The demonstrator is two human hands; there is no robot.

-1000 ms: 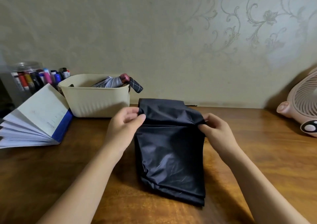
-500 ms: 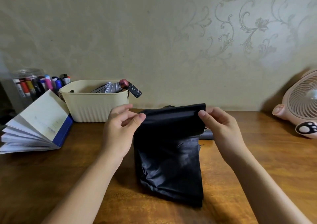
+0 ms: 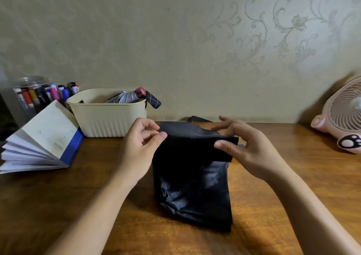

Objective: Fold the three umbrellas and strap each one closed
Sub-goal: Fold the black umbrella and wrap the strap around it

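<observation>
since the earlier frames the far end of the black umbrella (image 3: pixel 192 178) had been folded over toward the person, so a flat dark band now lay across its upper part where loose cloth had bunched before, and both hands had shifted with it. the left hand (image 3: pixel 143 147) pinched the left end of that folded band between thumb and forefinger. the right hand (image 3: pixel 248 147) gripped the right end, thumb on the near face of the fold, the other fingers spread and partly lifted behind it. the umbrella's canopy lay in a crumpled flat bundle on the wooden table (image 3: pixel 293 186), between the two forearms, its near end resting on the wood. a narrow dark strip showed behind the fold, against the wall edge. behind the left hand stood a cream basket (image 3: pixel 109 118) holding a grey folded umbrella (image 3: pixel 125 97) whose reddish tip and checked strap poked over the rim. left of it sat a fanned-open book (image 3: pixel 45 137) and a jar of markers (image 3: pixel 37 94). a pink fan (image 3: pixel 343 114) stood at the right edge.
</observation>
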